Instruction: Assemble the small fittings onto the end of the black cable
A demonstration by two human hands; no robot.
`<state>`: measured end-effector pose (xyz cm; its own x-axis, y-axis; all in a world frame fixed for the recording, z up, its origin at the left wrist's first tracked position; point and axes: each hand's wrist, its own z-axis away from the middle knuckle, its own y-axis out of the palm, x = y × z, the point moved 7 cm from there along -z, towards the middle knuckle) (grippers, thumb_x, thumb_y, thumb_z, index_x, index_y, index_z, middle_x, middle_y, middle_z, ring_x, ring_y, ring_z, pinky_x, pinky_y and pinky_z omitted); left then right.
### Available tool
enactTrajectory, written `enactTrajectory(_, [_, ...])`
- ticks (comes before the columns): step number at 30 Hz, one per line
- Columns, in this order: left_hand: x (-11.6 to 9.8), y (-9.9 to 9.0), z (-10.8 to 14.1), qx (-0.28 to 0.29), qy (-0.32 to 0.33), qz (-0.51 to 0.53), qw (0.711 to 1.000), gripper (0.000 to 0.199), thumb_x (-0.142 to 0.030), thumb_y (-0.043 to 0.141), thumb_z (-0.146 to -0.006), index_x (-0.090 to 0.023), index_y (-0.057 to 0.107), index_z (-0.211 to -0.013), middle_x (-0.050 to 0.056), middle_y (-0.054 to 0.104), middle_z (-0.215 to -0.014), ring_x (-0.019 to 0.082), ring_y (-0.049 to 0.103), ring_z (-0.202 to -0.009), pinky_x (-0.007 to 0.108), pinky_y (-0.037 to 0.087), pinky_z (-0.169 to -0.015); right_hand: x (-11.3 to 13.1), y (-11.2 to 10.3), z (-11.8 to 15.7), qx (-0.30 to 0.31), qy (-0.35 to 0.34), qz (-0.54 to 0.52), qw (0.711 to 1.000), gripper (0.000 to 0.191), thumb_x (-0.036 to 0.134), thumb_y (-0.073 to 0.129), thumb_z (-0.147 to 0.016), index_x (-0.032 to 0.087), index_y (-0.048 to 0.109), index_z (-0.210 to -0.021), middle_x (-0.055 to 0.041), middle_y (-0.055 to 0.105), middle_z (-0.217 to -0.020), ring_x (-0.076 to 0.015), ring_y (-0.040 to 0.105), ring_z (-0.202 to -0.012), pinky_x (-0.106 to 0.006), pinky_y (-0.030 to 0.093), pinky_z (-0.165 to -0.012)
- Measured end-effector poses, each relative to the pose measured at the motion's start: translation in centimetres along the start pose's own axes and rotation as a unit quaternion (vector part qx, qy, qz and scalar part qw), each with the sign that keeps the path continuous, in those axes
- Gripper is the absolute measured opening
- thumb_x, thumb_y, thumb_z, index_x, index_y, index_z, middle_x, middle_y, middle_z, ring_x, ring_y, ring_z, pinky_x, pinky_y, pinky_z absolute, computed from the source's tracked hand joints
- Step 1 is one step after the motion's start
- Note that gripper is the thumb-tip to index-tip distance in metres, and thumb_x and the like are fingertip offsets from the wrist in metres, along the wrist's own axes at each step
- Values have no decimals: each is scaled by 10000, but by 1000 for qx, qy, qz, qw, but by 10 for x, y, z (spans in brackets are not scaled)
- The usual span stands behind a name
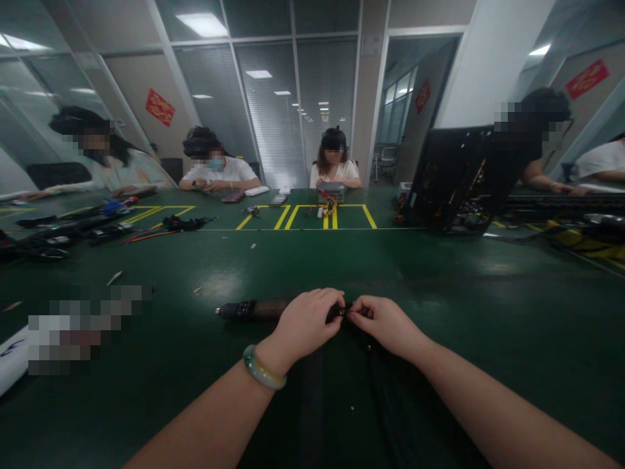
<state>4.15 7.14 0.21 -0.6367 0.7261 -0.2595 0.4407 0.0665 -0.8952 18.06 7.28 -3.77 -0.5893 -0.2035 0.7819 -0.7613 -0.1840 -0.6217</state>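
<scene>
A dark electric screwdriver (266, 310) lies across the green table, its metal tip to the left, with a black collar and brownish body. My left hand (307, 326), with a pale green bangle on its wrist, is closed over the tool's rear end. Close beside it, my right hand (383, 322) is closed in a pinch at a small dark part with a brassy spot (342, 312). What exactly the right fingertips hold is too small and dark to make out. Below the right hand, a dark cable (374, 371) runs toward me.
Wire bundles (183, 223) and dark parts lie at the left. A white object (14, 358), partly blurred out, is at the near left. A black panel-like case (446, 179) stands at the right. Several people sit around the green table (273, 260), which has yellow tape lines.
</scene>
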Motion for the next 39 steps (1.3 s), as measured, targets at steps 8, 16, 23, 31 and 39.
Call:
enactTrajectory(8, [0, -1, 0, 5, -2, -5, 1000, 106, -211, 587, -834, -223, 558, -935, 15, 626, -1093, 207, 596, -1004, 379, 479, -868, 2, 0, 1, 6, 5, 10, 1000, 170, 320, 564, -878, 191, 672, -856, -5, 680, -772, -149, 594, -666, -230, 386, -578])
enactTrajectory(16, [0, -1, 0, 4, -6, 0, 1000, 192, -216, 613, -813, -229, 548, -994, 15, 622, -1095, 211, 588, -1010, 373, 466, -885, 0, 1, 0, 9, 6, 12, 1000, 171, 323, 561, -879, 195, 670, -850, 4, 674, -756, -143, 589, -654, -223, 377, -563])
enactTrajectory(23, [-1, -2, 0, 1, -5, 0, 1000, 141, -264, 583, -855, -219, 555, -985, 27, 623, -1079, 213, 592, -997, 374, 473, -860, 0, 0, -1, 4, 0, 17, 1000, 161, 307, 562, -878, 196, 674, -842, 6, 681, -758, -144, 596, -667, -227, 400, -597])
enactTrajectory(31, [-2, -1, 0, 10, 4, 1, 1000, 88, -217, 568, -857, -224, 567, -945, 11, 625, -1108, 203, 587, -1015, 381, 473, -868, 3, 0, 0, 9, 5, 14, 1000, 164, 318, 563, -881, 207, 681, -855, 5, 686, -779, -149, 600, -675, -233, 407, -602])
enactTrajectory(39, [-1, 0, -1, 12, 8, -5, 1000, 102, -190, 576, -852, -228, 579, -946, 3, 624, -1126, 196, 584, -1010, 367, 472, -859, 5, -1, 1, 18, 10, 10, 1000, 170, 336, 572, -882, 217, 693, -869, 11, 690, -788, -152, 601, -682, -235, 401, -596])
